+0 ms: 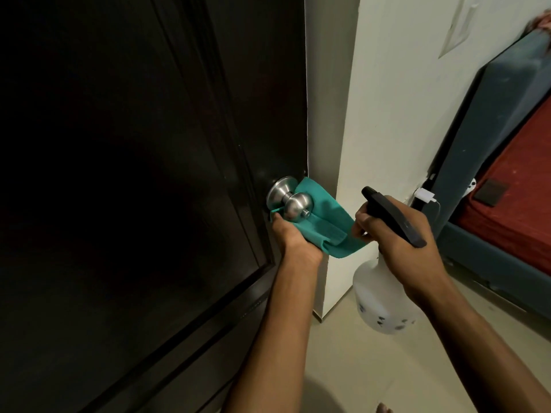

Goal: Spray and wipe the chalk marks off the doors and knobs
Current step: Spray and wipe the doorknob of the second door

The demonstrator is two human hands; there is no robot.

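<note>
A dark brown door [134, 174] fills the left of the view, with a round steel knob [91, 204] near its right edge. My left hand [293, 236] grips a teal cloth [325, 222] and holds it under and behind the knob. The cloth drapes to the right toward my right hand [399, 242]. That hand grips the black trigger head of a white spray bottle [381, 296], whose nozzle points left toward the knob. I see no chalk marks on the dark door in this light.
A pale wall corner [337, 114] stands just right of the door. Farther right a blue bed frame [492, 144] with a red mattress [518, 189] runs along the wall, with a white charger [425, 195] plugged in beside it. Pale floor tiles [372, 368] lie below.
</note>
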